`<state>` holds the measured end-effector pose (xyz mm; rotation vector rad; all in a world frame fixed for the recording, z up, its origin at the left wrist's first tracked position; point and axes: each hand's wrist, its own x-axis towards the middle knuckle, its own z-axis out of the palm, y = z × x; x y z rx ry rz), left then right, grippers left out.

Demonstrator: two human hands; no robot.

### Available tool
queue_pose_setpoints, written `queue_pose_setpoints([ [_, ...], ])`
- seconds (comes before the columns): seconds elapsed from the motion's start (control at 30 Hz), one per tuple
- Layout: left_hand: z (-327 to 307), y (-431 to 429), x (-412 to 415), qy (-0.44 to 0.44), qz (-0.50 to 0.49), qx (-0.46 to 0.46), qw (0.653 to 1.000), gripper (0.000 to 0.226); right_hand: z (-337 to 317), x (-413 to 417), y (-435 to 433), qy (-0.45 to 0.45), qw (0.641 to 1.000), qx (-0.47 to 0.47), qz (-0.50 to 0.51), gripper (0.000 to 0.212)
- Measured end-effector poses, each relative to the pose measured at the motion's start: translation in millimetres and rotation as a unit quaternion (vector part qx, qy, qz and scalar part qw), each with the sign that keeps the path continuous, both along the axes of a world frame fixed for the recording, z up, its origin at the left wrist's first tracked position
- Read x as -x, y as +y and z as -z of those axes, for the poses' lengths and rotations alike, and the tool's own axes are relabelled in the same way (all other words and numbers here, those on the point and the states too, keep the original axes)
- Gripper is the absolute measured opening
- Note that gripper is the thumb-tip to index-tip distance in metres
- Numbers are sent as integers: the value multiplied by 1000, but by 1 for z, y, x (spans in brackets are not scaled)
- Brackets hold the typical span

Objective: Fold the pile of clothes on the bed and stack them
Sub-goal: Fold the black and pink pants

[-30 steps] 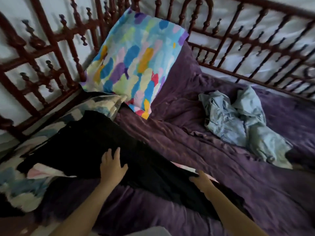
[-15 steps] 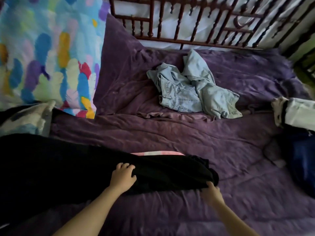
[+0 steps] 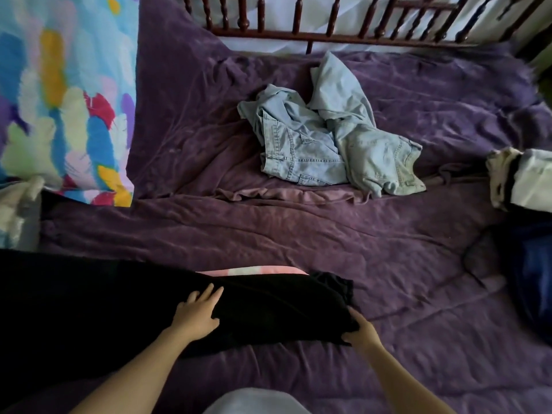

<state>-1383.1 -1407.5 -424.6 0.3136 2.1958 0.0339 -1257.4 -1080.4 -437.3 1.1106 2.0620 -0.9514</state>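
A long black garment [image 3: 104, 303] lies across the purple bedspread [image 3: 298, 228] at the near left, with a pink and white cloth [image 3: 257, 271] peeking out from under its far edge. My left hand [image 3: 197, 312] rests flat on the black garment, fingers spread. At the garment's right end my right hand [image 3: 360, 328] grips the lower corner, its fingers tucked under the fabric. A crumpled pair of light blue jeans [image 3: 331, 138] lies further back in the middle of the bed.
A multicoloured pillow [image 3: 65, 97] leans at the far left. A dark wooden spindle rail [image 3: 328, 22] runs along the far side. At the right edge lie a white and dark folded item [image 3: 519, 177] and a dark blue cloth [image 3: 531, 273].
The view has swung right and down, bringing the jeans to the centre. My left hand has flattened on the black garment. My right hand has stayed at the garment's right end.
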Motion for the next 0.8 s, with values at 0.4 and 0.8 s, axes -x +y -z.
queue_pose_setpoints([
  [0.4, -16, 4, -24, 28, 76, 3, 997, 66, -76, -5, 33, 129, 987, -41, 87, 16],
  [0.8, -71, -19, -13, 231, 100, -66, 966, 31, -124, -11, 14, 170, 964, -202, -34, 37],
])
